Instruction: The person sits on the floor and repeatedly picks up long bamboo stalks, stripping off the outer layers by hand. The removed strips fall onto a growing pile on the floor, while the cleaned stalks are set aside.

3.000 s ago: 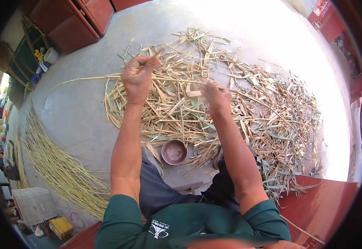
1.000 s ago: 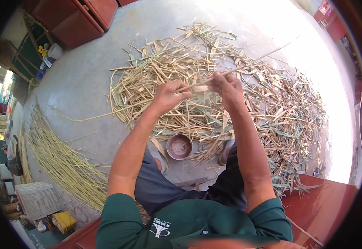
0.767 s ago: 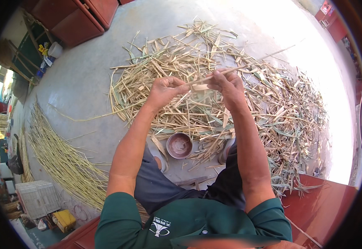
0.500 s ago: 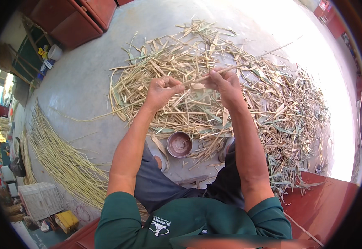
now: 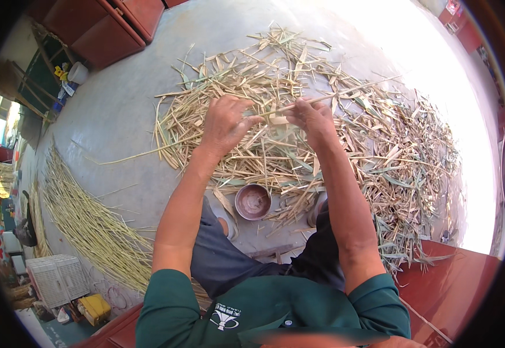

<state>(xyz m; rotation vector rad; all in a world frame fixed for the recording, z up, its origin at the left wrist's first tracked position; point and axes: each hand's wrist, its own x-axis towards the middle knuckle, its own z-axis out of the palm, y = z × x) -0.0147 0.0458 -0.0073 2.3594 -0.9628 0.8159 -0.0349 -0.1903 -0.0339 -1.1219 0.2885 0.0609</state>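
1. Far left: a row of long straight stalks [image 5: 84, 220] lies on the concrete floor [image 5: 119, 110], well apart from both hands.
2. Left hand [image 5: 224, 123]: fingers curled shut, pinching the near end of a thin bamboo strip [image 5: 322, 100].
3. Strip's long axis runs left to right, rising toward the far right – both hands on it.
4. Right hand [image 5: 313, 118]: fingers closed on the strip.
5. Beneath: a loose pile of bamboo trimmings [image 5: 391, 156]; a small round bowl [image 5: 253, 201] sits nearer – nothing obstructs.

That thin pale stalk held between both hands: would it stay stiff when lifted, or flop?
Probably fairly stiff: the stalk runs nearly straight past the right hand without drooping. Likely light, since the left hand and right grip it only at the fingertips. It may bend or split easily; the litter pile shows many broken strips.
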